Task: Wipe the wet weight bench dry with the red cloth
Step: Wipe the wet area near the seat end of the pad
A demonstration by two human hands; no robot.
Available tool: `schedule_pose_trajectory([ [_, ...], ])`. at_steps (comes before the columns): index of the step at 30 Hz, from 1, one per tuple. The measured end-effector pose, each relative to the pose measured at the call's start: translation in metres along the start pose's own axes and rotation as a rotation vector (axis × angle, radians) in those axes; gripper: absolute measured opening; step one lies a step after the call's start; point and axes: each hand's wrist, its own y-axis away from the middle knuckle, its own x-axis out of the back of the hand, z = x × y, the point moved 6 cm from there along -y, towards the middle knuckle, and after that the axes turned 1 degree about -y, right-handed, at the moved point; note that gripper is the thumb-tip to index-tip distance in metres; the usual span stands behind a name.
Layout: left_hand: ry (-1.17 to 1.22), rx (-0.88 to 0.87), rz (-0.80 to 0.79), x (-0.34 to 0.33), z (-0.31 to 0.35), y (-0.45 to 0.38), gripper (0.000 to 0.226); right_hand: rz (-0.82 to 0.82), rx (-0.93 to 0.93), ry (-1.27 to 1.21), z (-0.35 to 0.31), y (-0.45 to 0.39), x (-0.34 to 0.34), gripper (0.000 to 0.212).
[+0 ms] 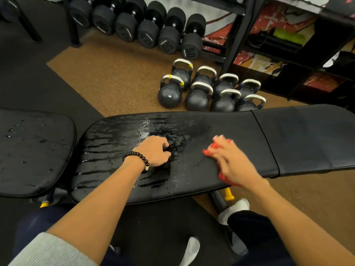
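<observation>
The black padded weight bench (240,131) runs across the view, its long pad streaked with water on the left half. A separate seat pad (34,150) at the left carries scattered drops. My right hand (228,160) presses the red cloth (208,150) flat onto the pad, just right of the wet patch; the hand is motion-blurred and covers most of the cloth. My left hand (153,151), with a dark bead bracelet at the wrist, rests as a loose fist on the wet middle of the pad and holds nothing that I can see.
Several kettlebells (207,89) stand on the brown floor just beyond the bench. A row of dumbbells (146,25) sits on a rack behind them. Black shelving (288,54) is at the back right. My feet are under the bench's near edge.
</observation>
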Motion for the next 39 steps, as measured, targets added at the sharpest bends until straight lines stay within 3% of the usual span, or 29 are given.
schedule_pose_trajectory([
  [3, 0.000, 0.015, 0.057, 0.001, 0.001, -0.003, 0.037, 0.147, -0.451, 0.049, 0.025, -0.035, 0.011, 0.036],
  [5, 0.007, 0.045, 0.065, 0.000, 0.001, -0.006, 0.036, 0.198, -0.548, 0.120, 0.002, -0.051, 0.004, 0.037],
  [7, 0.016, 0.066, 0.072, 0.000, 0.001, -0.011, 0.039, 0.202, -0.437, 0.101, -0.041, -0.059, -0.011, 0.037],
  [10, 0.036, 0.088, 0.061, -0.003, -0.002, -0.020, 0.050, 0.119, -0.043, -0.056, -0.094, -0.030, -0.033, 0.029],
  [13, -0.013, 0.115, -0.018, -0.008, -0.003, -0.024, 0.054, 0.056, 0.220, -0.159, -0.080, 0.007, -0.023, 0.026],
  [15, -0.037, 0.115, -0.037, -0.012, -0.004, -0.026, 0.051, 0.111, 0.196, -0.127, -0.045, -0.001, -0.007, 0.029],
  [18, -0.048, 0.088, -0.014, -0.012, 0.000, -0.025, 0.043, 0.190, -0.096, 0.010, -0.012, -0.043, -0.002, 0.031],
  [20, -0.034, 0.085, -0.018, -0.012, 0.002, -0.023, 0.043, 0.195, -0.252, 0.093, -0.030, -0.064, -0.009, 0.025],
  [22, -0.010, 0.085, -0.023, -0.012, 0.000, -0.023, 0.045, 0.167, -0.193, 0.093, -0.075, -0.066, -0.021, 0.021],
  [24, 0.002, 0.077, -0.023, -0.013, -0.006, -0.027, 0.047, 0.105, 0.021, -0.048, -0.113, -0.041, -0.032, 0.018],
  [27, 0.007, 0.089, -0.057, -0.011, -0.014, -0.032, 0.048, 0.027, 0.241, -0.184, -0.105, 0.008, -0.026, 0.024],
  [29, 0.012, 0.086, -0.069, -0.009, -0.013, -0.033, 0.049, 0.064, 0.208, -0.168, -0.065, 0.010, -0.009, 0.028],
  [32, 0.021, 0.084, -0.053, -0.007, -0.013, -0.034, 0.051, 0.150, -0.024, -0.043, -0.017, -0.031, 0.006, 0.030],
  [35, 0.025, 0.089, -0.045, -0.006, -0.013, -0.035, 0.050, 0.152, -0.199, 0.100, -0.036, -0.068, -0.007, 0.023],
  [39, 0.001, 0.071, -0.032, -0.008, -0.015, -0.036, 0.045, 0.038, 0.103, -0.101, -0.118, -0.035, -0.041, 0.028],
])
